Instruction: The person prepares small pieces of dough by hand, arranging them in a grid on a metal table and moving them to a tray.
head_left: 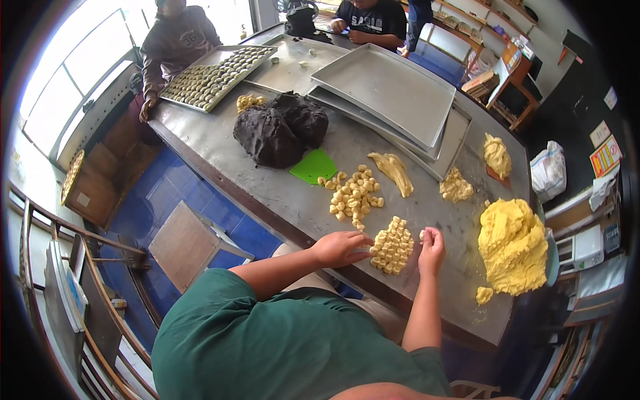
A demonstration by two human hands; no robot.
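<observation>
Pale dough pieces [392, 247] sit packed in a block of rows on the metal table, close to its near edge. My left hand [341, 249] reaches to the left side of this block, fingers stretched out and apart. On the other side, my right hand [433, 251] is closed in a pinch on a small dough piece [422, 235], raised beside the block. Farther left lies a loose heap of rounded dough balls [355, 193]. Behind the block is a long twisted strip of pale dough [393, 173].
A large yellow dough mass [512, 247] stands at the right, with smaller dough lumps [456, 185] behind it. A green scraper [315, 167] touches a big dark dough mass [280, 130]. Stacked metal trays [387, 93] and a filled tray [219, 77] lie farther back, near two people.
</observation>
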